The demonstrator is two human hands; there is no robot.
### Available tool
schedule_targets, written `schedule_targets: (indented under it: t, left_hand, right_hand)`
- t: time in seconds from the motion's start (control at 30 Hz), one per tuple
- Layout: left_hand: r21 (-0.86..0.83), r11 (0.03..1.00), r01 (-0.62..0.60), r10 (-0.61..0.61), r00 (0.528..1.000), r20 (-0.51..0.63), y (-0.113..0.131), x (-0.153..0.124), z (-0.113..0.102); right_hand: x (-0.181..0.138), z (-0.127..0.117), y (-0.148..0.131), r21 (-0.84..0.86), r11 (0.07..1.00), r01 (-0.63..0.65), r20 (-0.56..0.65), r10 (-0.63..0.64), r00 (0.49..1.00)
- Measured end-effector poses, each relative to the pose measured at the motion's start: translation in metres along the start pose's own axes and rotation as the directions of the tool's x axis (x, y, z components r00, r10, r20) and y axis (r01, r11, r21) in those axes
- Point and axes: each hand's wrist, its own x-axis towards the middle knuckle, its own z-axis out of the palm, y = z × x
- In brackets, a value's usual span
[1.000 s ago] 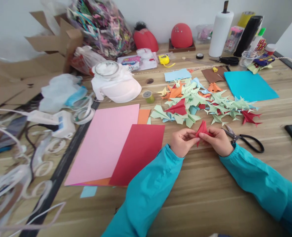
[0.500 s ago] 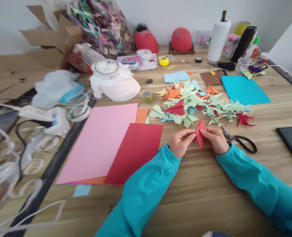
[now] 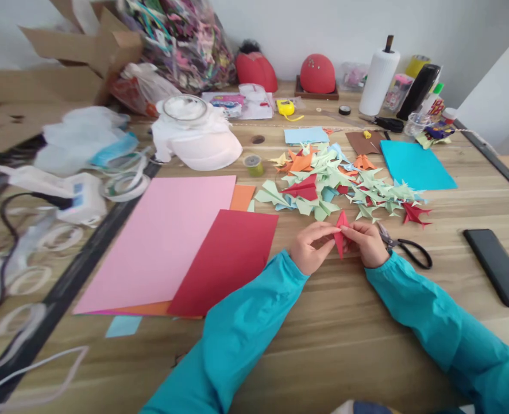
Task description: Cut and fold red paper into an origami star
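Between my two hands is a small red folded paper piece (image 3: 341, 244), a narrow pointed diamond held upright. My left hand (image 3: 312, 244) pinches its left side with thumb and fingers. On the other side, my right hand (image 3: 366, 242) grips it with the thumb across the front; some of its fingers are hidden behind. Just beyond lies a heap of folded paper shapes (image 3: 319, 178) in pale green, orange, red and blue. Black-handled scissors (image 3: 409, 248) lie beside my right wrist. To the left, a red paper sheet (image 3: 228, 259) overlaps a larger pink sheet (image 3: 164, 241).
A black phone (image 3: 498, 267) lies at the right. Blue paper (image 3: 418, 165) is behind the heap. White cables and a power adapter (image 3: 80, 198) crowd the left, near a cardboard box (image 3: 60, 86). A white bottle (image 3: 378, 80) and red pincushion (image 3: 317, 73) stand at the back.
The view has shifted slightly, so the table's things sit a little further left. My left fingers have moved on the red paper, which stays held in both hands.
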Motion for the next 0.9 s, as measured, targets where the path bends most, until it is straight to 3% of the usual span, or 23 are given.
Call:
schedule_targets:
  t: [0.27, 0.57, 0.73, 0.9]
  left_hand:
    - [0.240, 0.950, -0.201, 0.214, 0.976, -0.031, -0.0064, -0.0006, -0.0036]
    - [0.351, 0.892, -0.284, 0.312, 0.950, -0.023, -0.0096, -0.0037, -0.0034]
    - [0.330, 0.921, -0.206, 0.232, 0.972, -0.041, -0.0081, -0.0053, -0.0047]
    - [0.132, 0.991, -0.031, 0.042, 0.996, -0.077, -0.0040, -0.0011, -0.0046]
  right_hand:
    - [-0.0009, -0.0021, 0.0009, -0.007, 1.000, 0.004, 0.014, -0.004, 1.000]
    - [-0.0003, -0.0023, 0.0009, -0.007, 1.000, -0.007, 0.008, 0.007, 1.000]
    - [-0.0012, -0.0028, 0.0015, -0.015, 1.000, 0.017, 0.053, -0.016, 0.998]
    - [-0.0031, -0.0033, -0.0003, -0.052, 0.998, 0.037, 0.091, -0.032, 0.995]
